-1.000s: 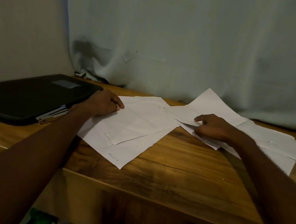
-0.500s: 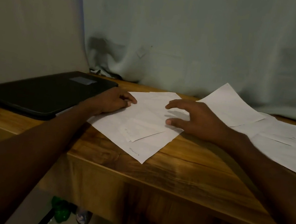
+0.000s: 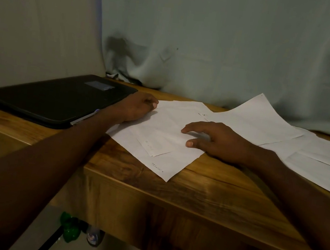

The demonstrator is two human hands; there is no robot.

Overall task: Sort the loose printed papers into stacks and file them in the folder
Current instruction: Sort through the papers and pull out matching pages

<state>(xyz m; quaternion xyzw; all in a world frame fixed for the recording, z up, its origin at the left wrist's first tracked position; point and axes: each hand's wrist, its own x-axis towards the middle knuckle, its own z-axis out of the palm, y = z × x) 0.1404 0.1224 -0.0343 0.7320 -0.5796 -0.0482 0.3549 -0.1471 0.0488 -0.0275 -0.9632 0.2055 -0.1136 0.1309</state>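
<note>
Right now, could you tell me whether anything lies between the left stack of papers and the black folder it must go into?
Only the left hand, resting on the left stack at its folder-side edge. The black folder lies closed beside it, nothing resting on its cover.

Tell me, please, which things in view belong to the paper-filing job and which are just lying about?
Part of the job: near paper stack under both hands; loose sheets to the right; black folder, closed.

Just lying about: pen beside the folder; green object under the wooden desk; curtain behind.

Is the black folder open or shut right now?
Shut. The black folder lies flat on the desk, cover down, no papers visible inside.
</note>
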